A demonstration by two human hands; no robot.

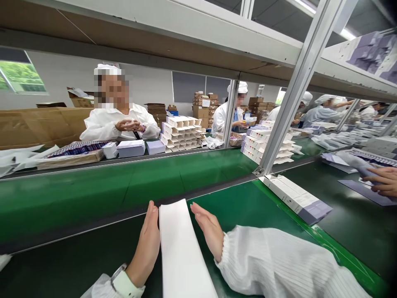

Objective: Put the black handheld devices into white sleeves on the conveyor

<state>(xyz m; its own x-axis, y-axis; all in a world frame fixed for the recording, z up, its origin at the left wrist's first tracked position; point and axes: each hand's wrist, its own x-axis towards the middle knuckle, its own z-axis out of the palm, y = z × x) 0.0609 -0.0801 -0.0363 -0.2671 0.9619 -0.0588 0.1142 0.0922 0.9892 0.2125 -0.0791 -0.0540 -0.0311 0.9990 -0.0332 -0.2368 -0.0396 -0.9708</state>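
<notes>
A long white stack (182,252), perhaps of paper sheets or flat sleeves, lies on the dark green work surface (77,265) and runs out of view at the bottom. Along its left side my left hand (150,238) stands on edge, fingers straight and together, touching or nearly touching it. My right hand (209,227) is held flat on the other side, fingers stretched out, with a small gap between it and the stack. Neither hand is wrapped round anything. A pale green watch strap (125,283) is on my left wrist, and a white sleeve (279,256) covers my right arm.
A green conveyor belt (155,178) runs beyond the work surface. White-and-purple boxes (294,196) lie at the right, near another person's hand (384,181). A metal post (297,87) and shelf (186,25) stand ahead. Co-workers sit across the belt behind stacked open cartons (181,134).
</notes>
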